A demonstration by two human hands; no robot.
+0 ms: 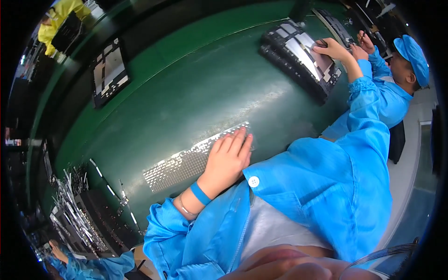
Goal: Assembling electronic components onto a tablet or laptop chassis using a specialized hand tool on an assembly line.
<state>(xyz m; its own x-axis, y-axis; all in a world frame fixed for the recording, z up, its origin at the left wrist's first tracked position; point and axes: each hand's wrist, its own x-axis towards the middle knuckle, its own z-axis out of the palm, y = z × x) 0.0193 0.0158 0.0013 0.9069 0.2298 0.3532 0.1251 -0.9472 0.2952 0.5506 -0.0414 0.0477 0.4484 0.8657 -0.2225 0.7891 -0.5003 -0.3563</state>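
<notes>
My left hand lies palm down with its fingers stretched out, pressing on the right end of a clear sheet dotted with rows of small shiny pieces. A blue band circles that wrist. Off to the far right, my right hand is over a stack of black flat frames with silver and white parts on top. Its fingers are bent together at the top frame's surface. Something small and dark shows by the fingertips, too small to name.
Another black and silver frame lies on a strip beyond the green tabletop. At the left stands a dark box beside many thin metallic strips. A co-worker in blue sits close on the right; another person in yellow is far left.
</notes>
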